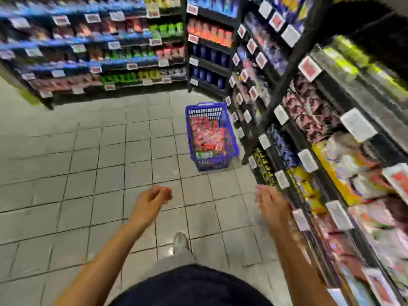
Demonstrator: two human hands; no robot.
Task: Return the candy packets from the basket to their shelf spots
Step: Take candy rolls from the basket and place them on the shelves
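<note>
A blue plastic basket (pixel 235 149) stands on the tiled floor ahead, close to the right-hand shelving. It is filled with pink and red candy packets (pixel 208 135), with a green packet at its near end. My left hand (pixel 152 200) hangs in front of me with loosely curled fingers and holds nothing. My right hand (pixel 270 203) is blurred, fingers extended, also holding nothing, close to the lower right shelves. Both hands are well short of the basket.
Tall black shelves (pixel 313 120) of candy with white price tags run along the right. More stocked shelves (pixel 95 62) line the far wall. Grey floor tiles (pixel 88 173) spread to the left of the basket. My shoe (pixel 181 241) shows below.
</note>
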